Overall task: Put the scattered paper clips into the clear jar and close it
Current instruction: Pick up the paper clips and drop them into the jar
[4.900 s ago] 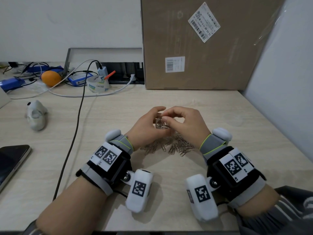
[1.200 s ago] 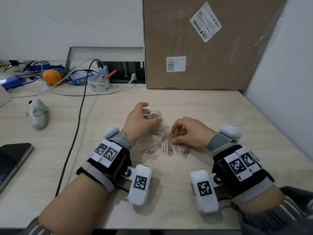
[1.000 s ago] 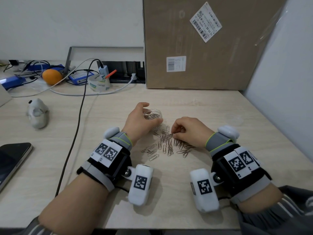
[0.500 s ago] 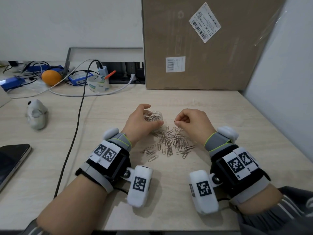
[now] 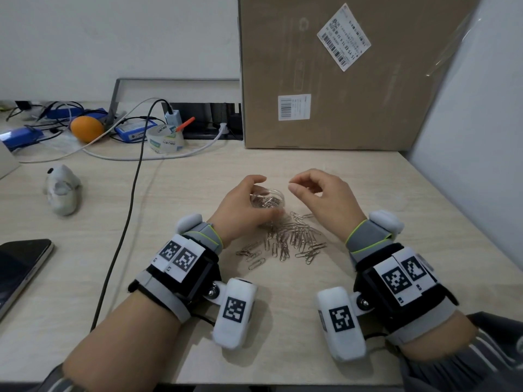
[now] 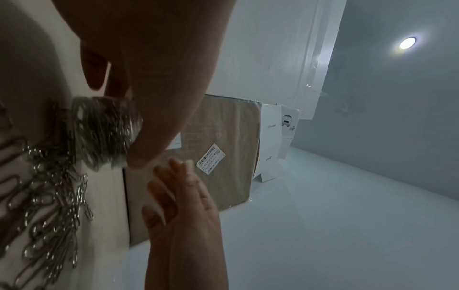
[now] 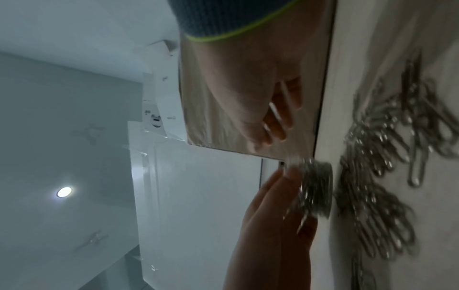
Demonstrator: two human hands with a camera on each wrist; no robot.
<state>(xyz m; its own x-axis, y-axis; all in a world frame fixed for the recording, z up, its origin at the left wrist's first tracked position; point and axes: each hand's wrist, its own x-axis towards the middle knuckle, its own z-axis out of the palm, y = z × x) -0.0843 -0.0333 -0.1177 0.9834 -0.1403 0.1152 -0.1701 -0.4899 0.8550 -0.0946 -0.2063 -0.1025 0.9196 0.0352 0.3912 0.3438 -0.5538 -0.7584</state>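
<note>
Cupping the clear jar, the left hand is curling round its wall; the right hand is hovering just beside its mouth, fingertips pinched, contents unclear. Paper clips are lying nearer the person than the jar. Dropping off-centre could bounce clips out. Half a second ago, this hand was lower.

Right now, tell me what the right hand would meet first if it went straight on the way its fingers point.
The right hand hangs above the desk, fingers curled toward the left. Straight on, it would likely meet the clear jar that the left hand grips, probably at the rim; height is hard to judge.
</note>
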